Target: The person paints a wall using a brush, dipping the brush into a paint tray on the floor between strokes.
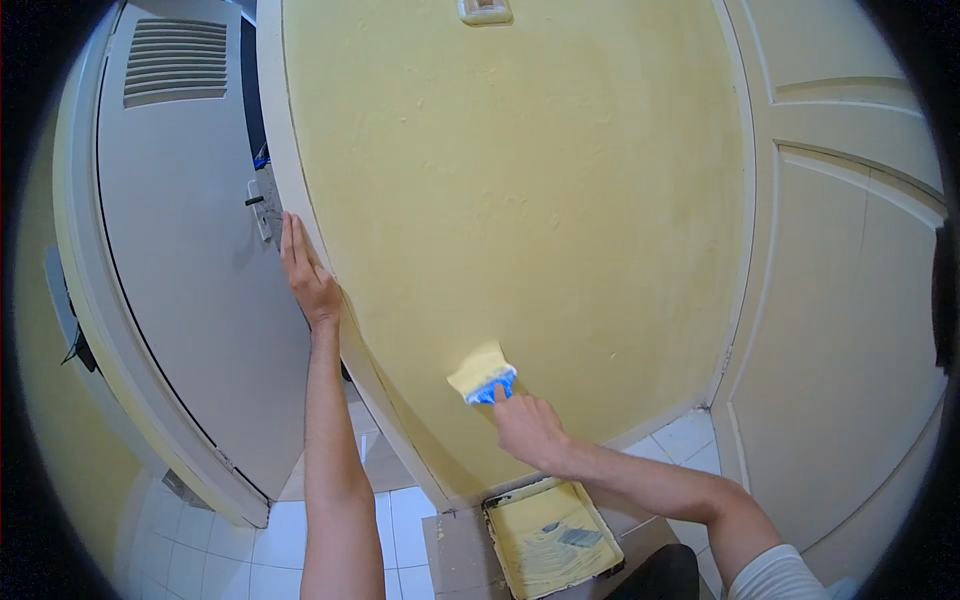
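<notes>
A yellow wall (520,200) fills the centre, a white frame (276,100) along its left edge. A paint-smeared tray (530,520) sits at lower centre. At centre left, the left hand (312,285) lies open on the frame, fingers straight. The right hand (530,428), below centre, grips 1 blue brush (484,372), bristles against the wall.
</notes>
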The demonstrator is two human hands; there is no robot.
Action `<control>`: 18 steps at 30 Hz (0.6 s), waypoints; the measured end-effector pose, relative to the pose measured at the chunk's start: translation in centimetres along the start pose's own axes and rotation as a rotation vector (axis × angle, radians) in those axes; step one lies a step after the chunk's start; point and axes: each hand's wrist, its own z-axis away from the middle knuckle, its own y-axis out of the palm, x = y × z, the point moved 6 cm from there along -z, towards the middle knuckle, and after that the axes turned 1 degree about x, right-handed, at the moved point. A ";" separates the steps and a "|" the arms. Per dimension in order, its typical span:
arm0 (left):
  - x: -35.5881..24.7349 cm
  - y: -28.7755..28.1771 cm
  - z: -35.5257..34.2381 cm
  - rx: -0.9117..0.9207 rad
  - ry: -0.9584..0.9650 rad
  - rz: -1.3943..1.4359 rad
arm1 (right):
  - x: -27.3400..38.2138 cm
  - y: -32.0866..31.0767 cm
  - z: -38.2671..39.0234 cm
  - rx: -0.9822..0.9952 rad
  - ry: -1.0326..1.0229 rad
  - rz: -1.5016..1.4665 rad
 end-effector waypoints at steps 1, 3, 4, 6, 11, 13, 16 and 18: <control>0.0 0.0 -0.2 -0.004 -0.002 0.003 | -0.8 -0.5 0.0 0.060 -0.002 -0.120; -0.3 0.2 0.0 -0.019 0.024 0.009 | -2.0 -1.6 -1.5 0.128 0.004 -0.241; -0.2 0.1 -0.1 -0.015 0.027 0.006 | -2.4 -1.5 -3.6 0.316 -0.023 -0.187; 0.2 -0.4 -0.3 -0.011 0.042 -0.003 | -2.7 -3.9 -8.0 0.535 -0.033 -0.172; -0.5 0.3 -0.1 -0.011 0.022 0.015 | -1.1 -15.1 -20.2 0.659 -0.217 0.107; 0.2 -0.3 -0.1 0.006 0.009 -0.008 | 1.7 -19.9 -22.9 0.603 -0.109 0.018; 1.5 -1.9 -0.2 0.003 0.036 -0.038 | 6.5 -26.0 -27.2 0.357 -0.032 0.073; -0.1 -0.3 -0.4 -0.003 0.030 0.013 | 5.6 -30.2 -30.8 0.365 0.122 0.054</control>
